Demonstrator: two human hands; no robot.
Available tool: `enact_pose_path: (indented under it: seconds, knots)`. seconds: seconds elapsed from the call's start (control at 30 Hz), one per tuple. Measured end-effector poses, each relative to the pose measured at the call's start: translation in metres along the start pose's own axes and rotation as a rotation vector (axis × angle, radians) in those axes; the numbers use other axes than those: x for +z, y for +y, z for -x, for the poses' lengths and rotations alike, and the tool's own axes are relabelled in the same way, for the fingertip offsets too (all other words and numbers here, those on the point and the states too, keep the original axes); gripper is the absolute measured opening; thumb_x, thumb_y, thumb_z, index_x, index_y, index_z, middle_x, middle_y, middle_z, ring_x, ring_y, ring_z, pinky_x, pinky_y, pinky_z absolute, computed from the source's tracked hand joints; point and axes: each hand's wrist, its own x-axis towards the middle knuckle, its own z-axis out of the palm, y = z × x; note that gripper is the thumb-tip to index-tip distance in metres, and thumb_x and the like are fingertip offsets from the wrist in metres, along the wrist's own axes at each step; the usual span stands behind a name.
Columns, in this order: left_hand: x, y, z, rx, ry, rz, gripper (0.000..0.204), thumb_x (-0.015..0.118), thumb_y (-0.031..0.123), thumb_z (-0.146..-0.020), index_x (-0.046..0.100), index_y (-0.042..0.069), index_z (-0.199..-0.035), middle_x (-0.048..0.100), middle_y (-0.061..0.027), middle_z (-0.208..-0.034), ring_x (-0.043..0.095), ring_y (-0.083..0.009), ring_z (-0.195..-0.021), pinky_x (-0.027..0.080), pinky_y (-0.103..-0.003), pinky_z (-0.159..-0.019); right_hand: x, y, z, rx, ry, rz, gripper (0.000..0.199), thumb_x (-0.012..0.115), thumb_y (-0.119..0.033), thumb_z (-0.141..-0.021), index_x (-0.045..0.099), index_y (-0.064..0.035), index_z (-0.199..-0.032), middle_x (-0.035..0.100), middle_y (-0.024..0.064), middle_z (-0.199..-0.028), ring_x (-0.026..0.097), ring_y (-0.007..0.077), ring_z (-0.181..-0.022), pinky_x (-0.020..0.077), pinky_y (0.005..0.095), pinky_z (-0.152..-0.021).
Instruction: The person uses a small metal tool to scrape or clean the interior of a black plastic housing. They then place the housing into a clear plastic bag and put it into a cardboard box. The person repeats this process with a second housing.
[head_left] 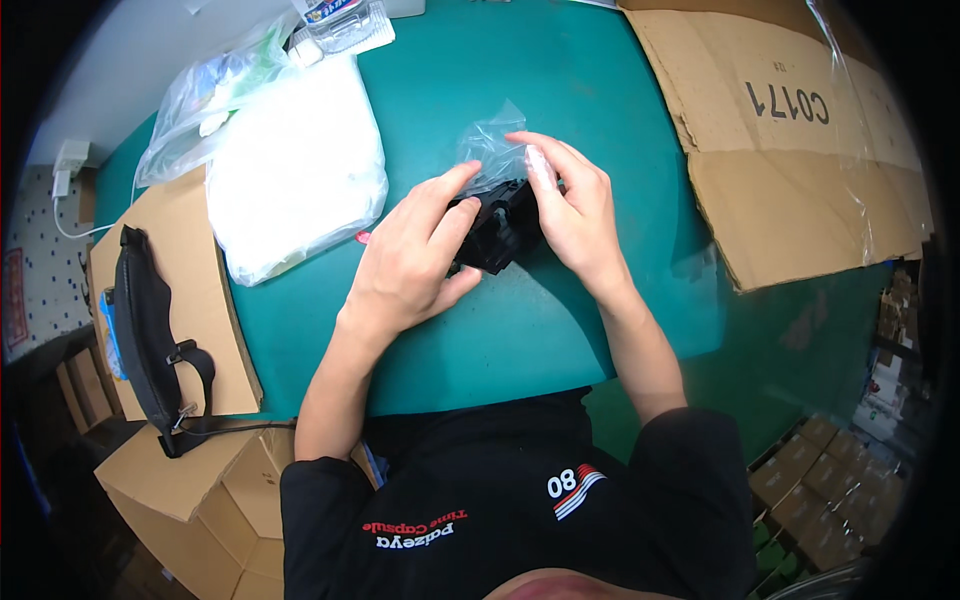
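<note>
Between my hands sits a black plastic object (497,232) with an angular, partly hollow body; its exact kind I cannot make out. My left hand (405,250) is closed around its left side, thumb below and fingers over the top. A thin clear plastic bag (492,148) is bunched at the far end of the black object. My right hand (577,205) is curled at the right, its thumb and index finger closed on the bag's edge; its other fingers are partly hidden.
Under my hands lies a green tabletop (450,350). A white plastic-wrapped bundle (300,170) rests at the left, near a clear bag (215,95). A black waist pouch (145,330) lies on cardboard at far left. A large carton (790,170) occupies the right; an open box (215,500) stands lower left.
</note>
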Motion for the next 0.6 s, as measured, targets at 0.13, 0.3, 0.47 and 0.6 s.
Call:
enact_pose_path:
  seconds: [0.13, 0.3, 0.47, 0.6]
  knots:
    - [-0.003, 0.002, -0.001, 0.025, 0.007, -0.055, 0.057, 0.082, 0.005, -0.057, 0.058, -0.004, -0.109, 0.057, -0.0221, -0.133, 0.061, -0.0392, -0.114, 0.053, -0.045, -0.091, 0.002, -0.001, 0.002, -0.052, 0.027, 0.053, 0.025, 0.061, -0.013, -0.097, 0.069, 0.0002, -0.116, 0.066, 0.0137, -0.087, 0.06, 0.0196, -0.068, 0.049, 0.0323, -0.063]
    - [0.0, -0.004, 0.004, -0.064, 0.232, -0.08, 0.057, 0.084, 0.008, -0.055, 0.052, -0.001, -0.102, 0.057, -0.0197, -0.116, 0.059, -0.0374, -0.1, 0.05, -0.044, -0.084, 0.009, 0.002, 0.002, -0.175, 0.113, 0.094, 0.025, 0.066, -0.003, -0.09, 0.064, -0.001, -0.115, 0.062, 0.013, -0.081, 0.06, 0.0223, -0.064, 0.05, 0.0353, -0.059]
    - [0.006, -0.001, 0.006, -0.18, 0.332, -0.273, 0.058, 0.087, 0.011, -0.05, 0.055, 0.001, -0.098, 0.052, -0.0161, -0.108, 0.055, -0.0356, -0.095, 0.049, -0.044, -0.078, 0.023, -0.003, 0.019, -0.27, -0.019, 0.177, 0.02, 0.067, 0.004, -0.079, 0.056, -0.0033, -0.094, 0.058, 0.0112, -0.079, 0.062, 0.0266, -0.064, 0.0505, 0.0405, -0.059]
    - [0.007, -0.01, 0.005, -0.18, 0.457, -0.209, 0.06, 0.087, 0.011, -0.052, 0.054, 0.0, -0.101, 0.05, -0.0173, -0.104, 0.054, -0.0338, -0.093, 0.049, -0.042, -0.077, 0.037, -0.008, 0.034, -0.344, -0.001, 0.073, 0.019, 0.066, 0.007, -0.075, 0.053, -0.0027, -0.085, 0.055, 0.0115, -0.078, 0.06, 0.026, -0.064, 0.0487, 0.038, -0.056]
